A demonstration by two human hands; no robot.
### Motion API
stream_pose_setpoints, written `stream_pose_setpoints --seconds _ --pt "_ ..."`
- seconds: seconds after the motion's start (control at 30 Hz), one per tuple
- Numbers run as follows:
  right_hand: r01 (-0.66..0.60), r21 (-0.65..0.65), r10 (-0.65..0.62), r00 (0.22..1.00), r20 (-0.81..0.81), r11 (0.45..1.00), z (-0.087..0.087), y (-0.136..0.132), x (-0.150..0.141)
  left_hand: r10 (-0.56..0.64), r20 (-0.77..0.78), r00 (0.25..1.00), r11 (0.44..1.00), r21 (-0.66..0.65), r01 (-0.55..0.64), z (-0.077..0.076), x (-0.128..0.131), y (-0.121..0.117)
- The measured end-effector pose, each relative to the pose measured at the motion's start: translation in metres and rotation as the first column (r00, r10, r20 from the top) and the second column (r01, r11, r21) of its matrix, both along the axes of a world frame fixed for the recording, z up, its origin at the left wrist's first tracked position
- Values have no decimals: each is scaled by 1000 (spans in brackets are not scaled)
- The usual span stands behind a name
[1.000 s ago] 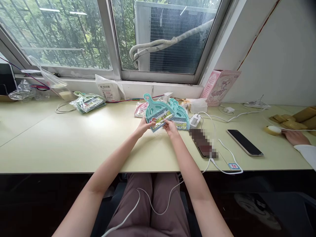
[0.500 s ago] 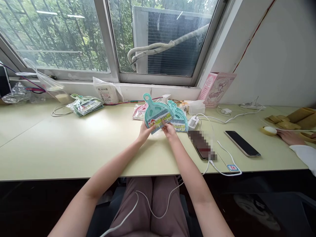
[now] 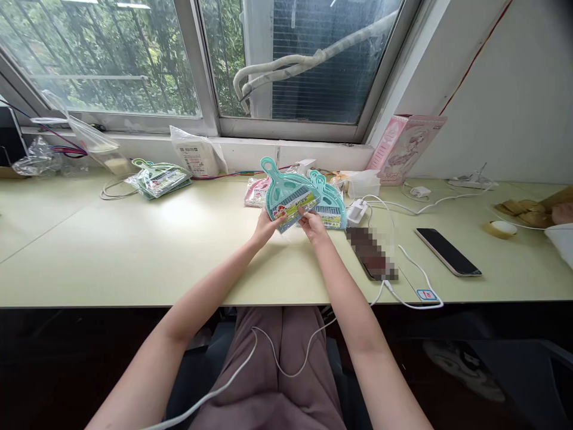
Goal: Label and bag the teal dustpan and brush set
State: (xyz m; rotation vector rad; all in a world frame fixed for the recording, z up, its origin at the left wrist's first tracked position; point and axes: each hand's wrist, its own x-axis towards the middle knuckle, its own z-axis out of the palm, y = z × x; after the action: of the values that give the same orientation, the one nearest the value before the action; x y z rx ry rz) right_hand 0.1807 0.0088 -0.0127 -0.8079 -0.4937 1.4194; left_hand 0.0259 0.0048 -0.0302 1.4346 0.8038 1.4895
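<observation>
A teal toy-size dustpan and brush set (image 3: 292,194), with a yellow-and-blue printed label, is held up over the table with its looped handle pointing to the upper left. My left hand (image 3: 267,228) grips its lower left edge, thumb on the front. My right hand (image 3: 312,224) pinches its lower right edge near the label. Just behind it, to the right, lie more teal dustpan sets (image 3: 332,203), partly covered by the held one. A pink wrapped set (image 3: 256,192) lies behind on the left. Another pile of wrapped green sets (image 3: 161,180) sits farther left.
Right of my hands are a white charger (image 3: 357,212), a blurred phone (image 3: 371,254), a black-screened phone (image 3: 447,252) and loose white cables. A tape roll (image 3: 501,229) and a co-worker's hand (image 3: 562,212) are at far right. A pink box (image 3: 409,149) stands by the window.
The view has tipped slightly downward. Both hands keep the dustpan set in nearly the same pose. The co-worker's hand has left the tape roll and moved back to the right.
</observation>
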Motion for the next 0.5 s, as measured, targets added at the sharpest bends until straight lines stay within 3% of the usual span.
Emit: stream_pose_setpoints --seconds 0.23,0.37,0.5 --pt "37 -25 -37 999 -17 999 -2 2 -4 8 -8 1000 999 -38 -8 3 -2 1" --pt "32 -19 -32 999 8 999 -2 1 -3 -72 -18 997 995 -67 70 10 -3 -5" --pt "77 71 -78 997 7 994 2 -1 -3 -229 -70 971 946 -250 205 15 -5 -9"
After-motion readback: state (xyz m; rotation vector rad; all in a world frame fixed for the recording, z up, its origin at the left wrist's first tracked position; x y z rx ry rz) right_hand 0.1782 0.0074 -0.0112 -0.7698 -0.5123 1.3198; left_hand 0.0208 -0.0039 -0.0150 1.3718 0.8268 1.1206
